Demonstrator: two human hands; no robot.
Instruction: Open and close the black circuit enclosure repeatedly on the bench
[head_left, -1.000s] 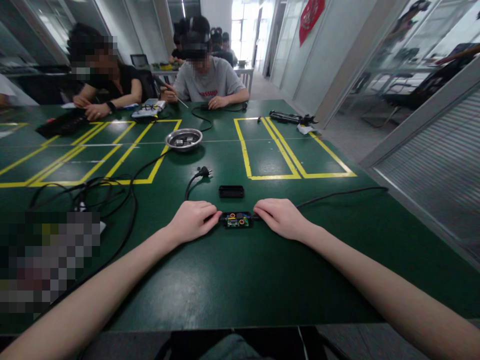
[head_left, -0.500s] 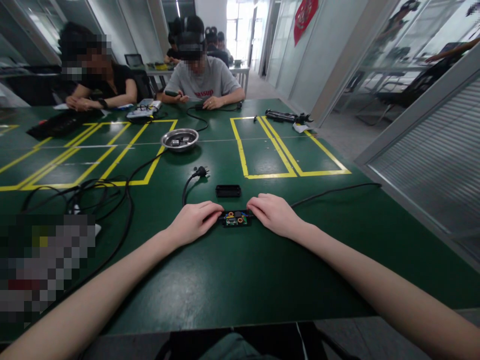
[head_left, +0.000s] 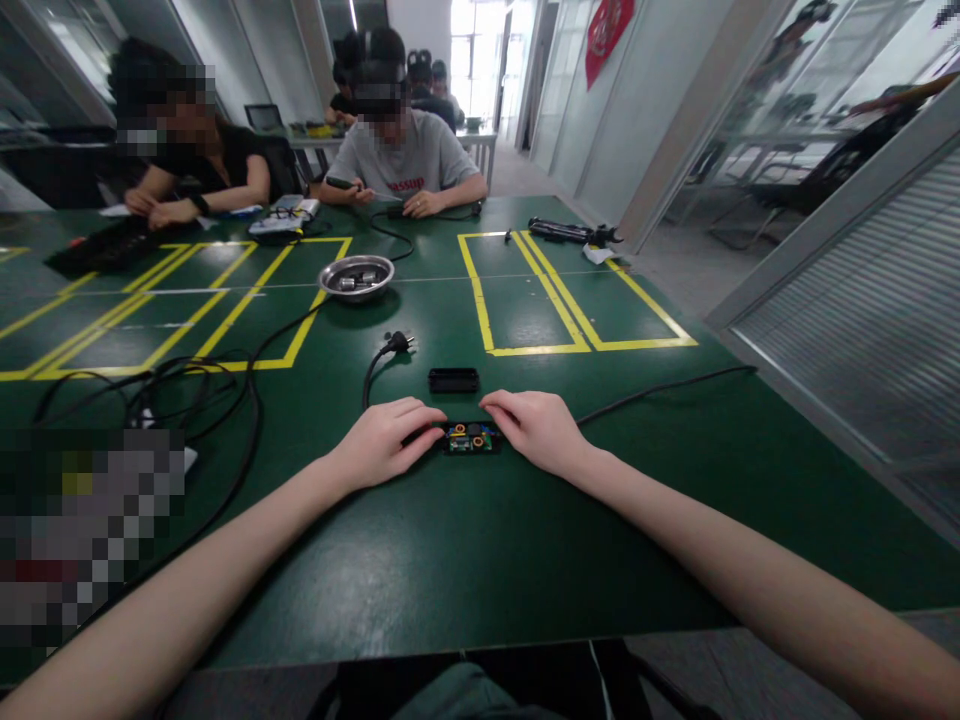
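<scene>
open black case point(head_left: 472, 452) with its circuit board point(head_left: 460, 440) showing sits mid-table, and vs a second ago the right hand point(head_left: 541, 425) is tucked further in, forefinger reaching over the case's one o'clock corner. left hand point(head_left: 390, 440) stays at nine o'clock, finger and thumb slightly apart by that end. can't tell if either one is really pinching anything. imo that means the right side is getting handled up at the corner now, not at the cable end. matching black half-shell point(head_left: 453, 381) lies untouched at twelve, plug point(head_left: 400, 342) around half ten
</scene>
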